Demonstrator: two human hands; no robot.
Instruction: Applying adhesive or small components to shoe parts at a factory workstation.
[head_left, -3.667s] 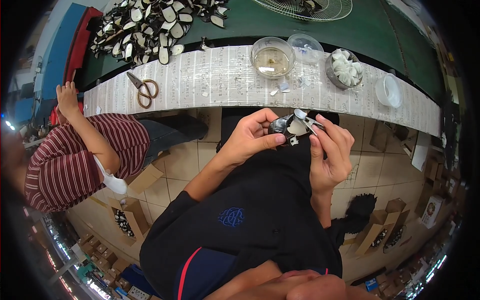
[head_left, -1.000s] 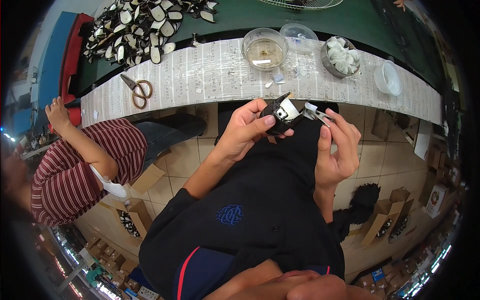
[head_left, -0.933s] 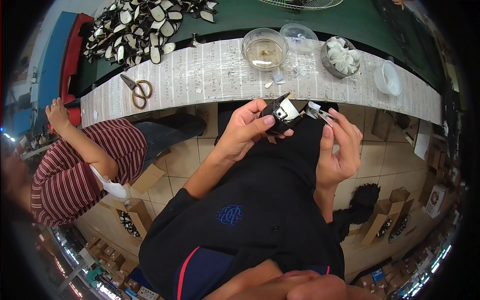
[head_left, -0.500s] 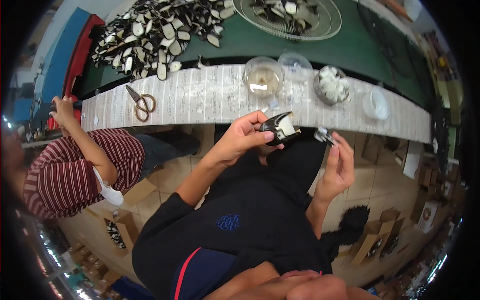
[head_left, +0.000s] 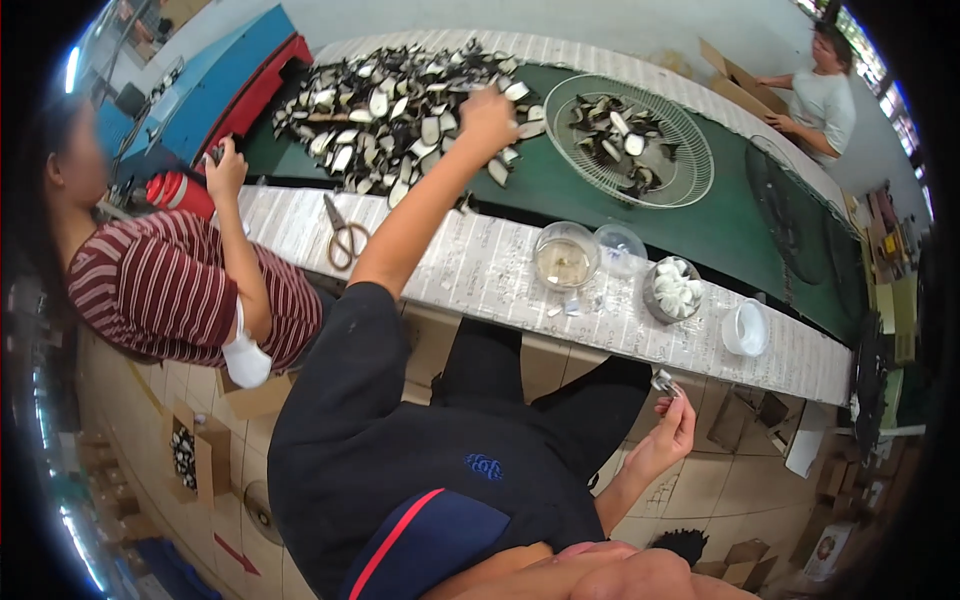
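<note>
My left hand (head_left: 488, 120) reaches over the right side of a large pile of small black, curved pieces with white oval faces (head_left: 380, 105). Its fingers point away and down into the pile, so I cannot see what they grip. Near the table's front edge, my right hand (head_left: 668, 430) is closed on slim metal tweezers (head_left: 668, 385) with a whitish bit at their tip. On the table beyond stand a clear bowl of pale liquid (head_left: 566, 258), a clear lid-like dish (head_left: 621, 250), a metal bowl of white cotton balls (head_left: 673, 290) and a white plastic cup (head_left: 745, 328).
Scissors (head_left: 343, 240) lie left of the bowls on the paper-covered front strip (head_left: 440, 255). A round wire basket (head_left: 630, 140) holding more black pieces sits on the green surface (head_left: 560, 190). A person in a striped shirt (head_left: 190, 280) works at my left; another person (head_left: 820, 100) handles a carton (head_left: 740, 80) across the table.
My left hand has gone from in front of me, where it held a black-and-white piece, out to the pile. My right hand still holds the tweezers. The view has tilted up.
</note>
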